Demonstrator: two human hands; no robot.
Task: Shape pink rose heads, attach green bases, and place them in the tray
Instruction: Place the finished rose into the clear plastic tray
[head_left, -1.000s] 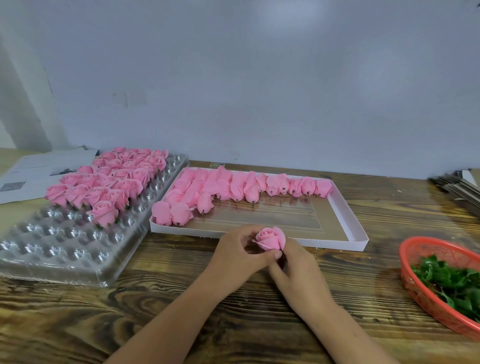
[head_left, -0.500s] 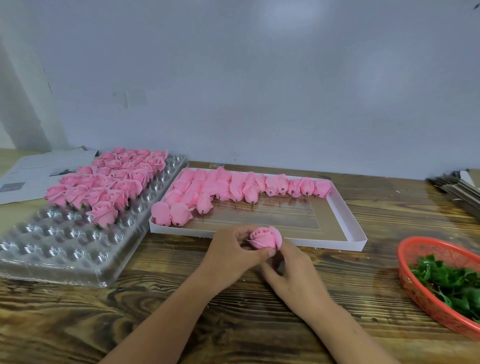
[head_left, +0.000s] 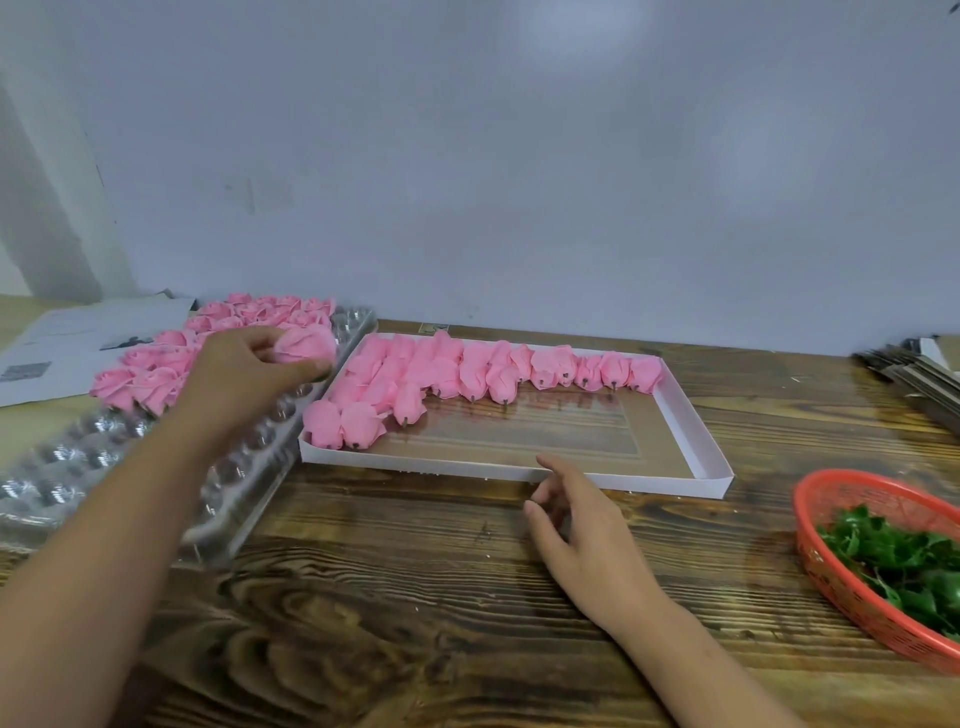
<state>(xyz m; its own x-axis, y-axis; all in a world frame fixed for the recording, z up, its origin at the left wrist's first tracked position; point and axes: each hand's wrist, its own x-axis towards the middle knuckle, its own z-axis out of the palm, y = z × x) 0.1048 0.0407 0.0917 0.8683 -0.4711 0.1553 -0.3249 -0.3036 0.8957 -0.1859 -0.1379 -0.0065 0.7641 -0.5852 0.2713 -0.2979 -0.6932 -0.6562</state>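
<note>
L hand (head_left: 244, 371) pinches a pink rose (head_left: 305, 347) over the clear tray (head_left: 67, 483), w/ finished roses (head_left: 156, 382) at its far end. R hand (head_left: 582, 525) relaxed, fingers loose, above the table (head_left: 441, 597) near the white box (head_left: 696, 452) of buds (head_left: 467, 371). Red basket (head_left: 826, 561) w/ green leaves (head_left: 904, 561) at right.

One clear tray (head_left: 93, 478), one box (head_left: 696, 441), one basket (head_left: 831, 571).
</note>
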